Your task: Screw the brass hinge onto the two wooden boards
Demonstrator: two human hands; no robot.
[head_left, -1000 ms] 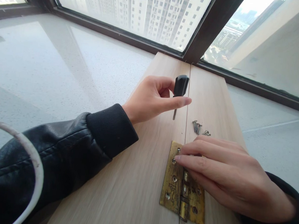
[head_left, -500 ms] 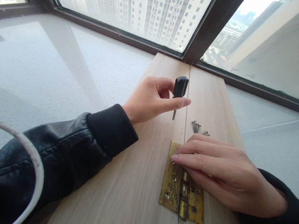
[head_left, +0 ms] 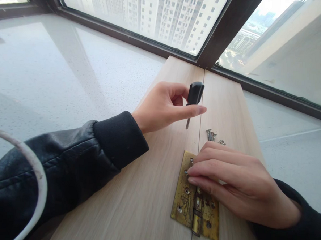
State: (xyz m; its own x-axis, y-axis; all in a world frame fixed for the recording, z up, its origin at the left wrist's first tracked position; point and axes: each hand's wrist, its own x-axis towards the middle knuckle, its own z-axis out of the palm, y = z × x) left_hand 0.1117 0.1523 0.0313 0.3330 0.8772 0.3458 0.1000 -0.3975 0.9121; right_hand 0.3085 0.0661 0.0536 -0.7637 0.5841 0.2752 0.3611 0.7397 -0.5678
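Observation:
My left hand [head_left: 163, 107] is closed round a short screwdriver [head_left: 195, 93] with a black handle, holding it upright with the tip just above the wood. A worn brass hinge [head_left: 184, 201] lies flat across the seam of two pale wooden boards [head_left: 145, 191]. Resting on the hinge's upper part is my right hand [head_left: 235, 182]. Its fingertips are pressed together at a screw hole near the hinge's left edge, and what they pinch is hidden. Several loose screws [head_left: 211, 135] lie on the right board just beyond that hand.
The boards lie on a speckled white stone sill [head_left: 57, 74] and reach a dark window frame [head_left: 225, 33] at the back. A white cable [head_left: 37, 174] loops over my left sleeve at the lower left.
My right hand's fingers have curled in and drawn together over the hinge's upper left holes. The left hand and screwdriver have hardly moved.

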